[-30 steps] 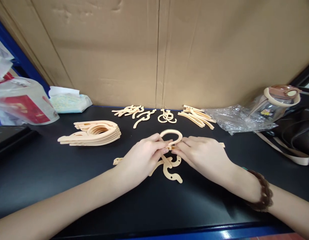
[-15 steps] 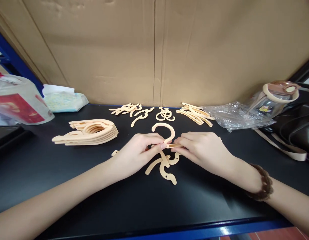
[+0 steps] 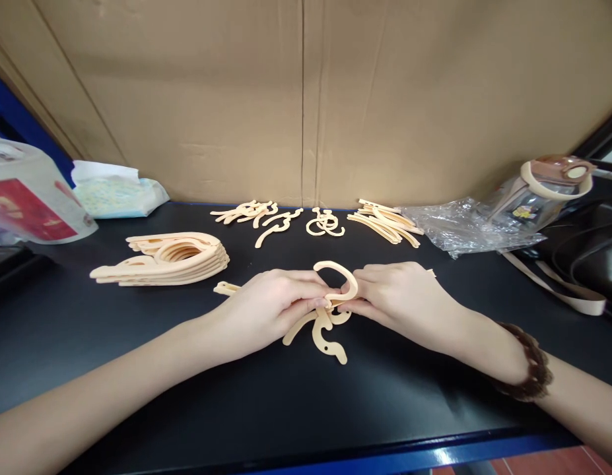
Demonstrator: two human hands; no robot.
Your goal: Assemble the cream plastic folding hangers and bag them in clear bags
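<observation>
A pale hook (image 3: 352,282) stands just below the middle of the frame, its curve upward and its base between the hands. The left hand (image 3: 278,305) pinches that base between thumb and fingers; a pale slotted end (image 3: 226,288) juts out past its far side. The right hand (image 3: 407,290) is closed round a slim piece (image 3: 431,272), mostly hidden, with a tip showing beyond the knuckles. Underneath, curved pieces (image 3: 333,352) with holes overlap on the black desk (image 3: 187,409).

At centre left lies a stack of folded hangers (image 3: 177,269). Across the upper middle, left to right, are loose curved arms (image 3: 246,212), a few spare hooks (image 3: 328,218) and thin strips (image 3: 382,225). Crumpled clear plastic (image 3: 449,227) and a bottle (image 3: 533,198) sit at upper right; a tissue pack (image 3: 110,191) and a red-marked container (image 3: 35,204) at upper left. Cardboard (image 3: 211,99) backs everything.
</observation>
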